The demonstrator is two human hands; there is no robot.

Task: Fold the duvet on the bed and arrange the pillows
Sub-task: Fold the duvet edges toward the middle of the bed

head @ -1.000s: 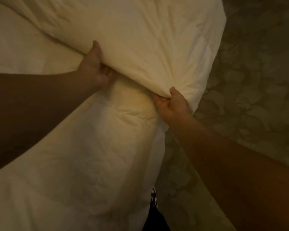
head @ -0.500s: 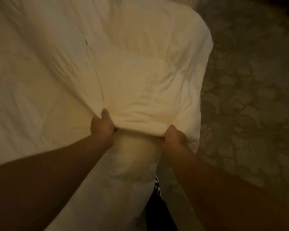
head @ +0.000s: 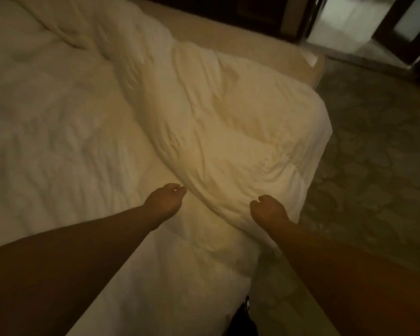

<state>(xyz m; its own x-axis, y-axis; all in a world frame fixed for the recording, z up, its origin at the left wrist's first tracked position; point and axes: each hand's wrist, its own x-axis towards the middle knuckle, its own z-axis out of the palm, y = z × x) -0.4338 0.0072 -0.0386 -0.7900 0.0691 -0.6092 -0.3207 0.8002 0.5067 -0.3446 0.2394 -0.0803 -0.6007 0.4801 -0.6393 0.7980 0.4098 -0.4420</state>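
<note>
- Dim bedroom, patterned carpet (head: 378, 170) on the right, lit doorway (head: 344, 23) at the far right corner.
- Bed (head: 308, 66) running away from the camera, bare mattress edge showing at its far corner.
- Duvet (head: 228, 141) spread over the bed, one flap doubled back into a puffy roll along the right edge, its near end close to the near right corner.
- Left hand (head: 164, 202) loosely curled, holding nothing, just beside the flap's inner edge on the flat layer.
- Right hand (head: 268, 210) also loosely curled, hovering at the flap's near end; whether touching the fabric, cannot tell.
- Compared with half a second ago: both hands then bunched into the flap's edge, pulling it taut; now let go, flap dropped and settled, view lifted to take in more of the bed.
- Judged step: squaring the fold just laid.
- To do it well: flatten both palms, smooth from the fold line out toward the right edge, push trapped air out of the bulge.
- Line the flap's near end up with the layer beneath before the next fold, or the bundle likely ends up lopsided.
- Pillows not in sight, so that part not yet begun.
</note>
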